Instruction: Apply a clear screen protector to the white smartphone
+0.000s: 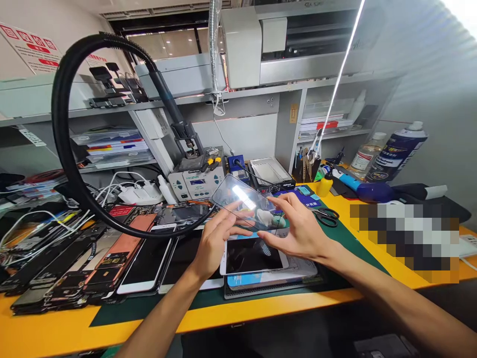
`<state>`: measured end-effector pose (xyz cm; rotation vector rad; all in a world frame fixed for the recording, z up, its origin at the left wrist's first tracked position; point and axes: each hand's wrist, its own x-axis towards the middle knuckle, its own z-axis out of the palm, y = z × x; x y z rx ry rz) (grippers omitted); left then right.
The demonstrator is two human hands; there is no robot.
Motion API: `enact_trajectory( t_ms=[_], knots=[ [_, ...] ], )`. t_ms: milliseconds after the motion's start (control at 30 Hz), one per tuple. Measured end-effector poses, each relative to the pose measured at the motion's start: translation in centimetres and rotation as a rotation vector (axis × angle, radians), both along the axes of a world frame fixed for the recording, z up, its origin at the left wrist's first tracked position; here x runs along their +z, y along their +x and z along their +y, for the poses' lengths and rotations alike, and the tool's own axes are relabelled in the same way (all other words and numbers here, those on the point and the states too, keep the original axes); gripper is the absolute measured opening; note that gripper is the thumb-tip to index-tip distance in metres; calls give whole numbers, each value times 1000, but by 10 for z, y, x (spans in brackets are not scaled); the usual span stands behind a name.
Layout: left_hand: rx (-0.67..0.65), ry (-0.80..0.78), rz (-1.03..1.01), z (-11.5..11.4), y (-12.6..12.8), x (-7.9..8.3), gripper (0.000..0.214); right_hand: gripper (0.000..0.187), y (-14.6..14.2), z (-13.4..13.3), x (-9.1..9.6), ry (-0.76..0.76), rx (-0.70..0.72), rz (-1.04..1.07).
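Note:
My left hand [216, 238] and my right hand [300, 226] hold a clear, thin rectangular sheet [228, 191] between them, gripped by its edges. It looks like a glass screen protector, tilted, with a bright light reflected in it. Fingers of the left hand show through and below the sheet. Directly beneath lies a white-framed phone [238, 257], its dark screen facing up. That phone rests on a flat stack with a blue-and-white top sheet [238, 282]. Parts of the phone's far edge are hidden by my hands.
Several phones and opened phone bodies [128, 243] crowd the left side. A black hose [61, 124] loops over them from the hot-air station [197, 181]. Scissors [326, 217], a yellow bottle [325, 185] and a spray can [398, 151] stand or lie to the right. A green mat [357, 258] covers the yellow bench.

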<state>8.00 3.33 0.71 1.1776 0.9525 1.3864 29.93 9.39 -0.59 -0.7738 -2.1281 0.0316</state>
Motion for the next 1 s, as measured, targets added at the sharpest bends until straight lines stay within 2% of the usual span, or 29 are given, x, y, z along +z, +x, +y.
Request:
enact_trajectory(
  t_ms=[367,567,767,867,933,1000],
  knots=[
    [-20,37,31,-1,-4,-2,46,67,0,1,1,12,1,-9],
    [168,31,101,3,0,-3,45,68,-3,-2,0,-6,-3,-28],
    [228,35,90,7,0,-1,39,77,-6,-4,-1,-7,22,43],
    [255,35,82,7,0,2,35,71,-5,-4,5,-150,51,158],
    [243,25,82,7,0,3,32,54,-4,-1,10,-382,99,283],
    [220,15,79,8,-1,4,29,44,-2,5,16,-681,222,424]
  ],
)
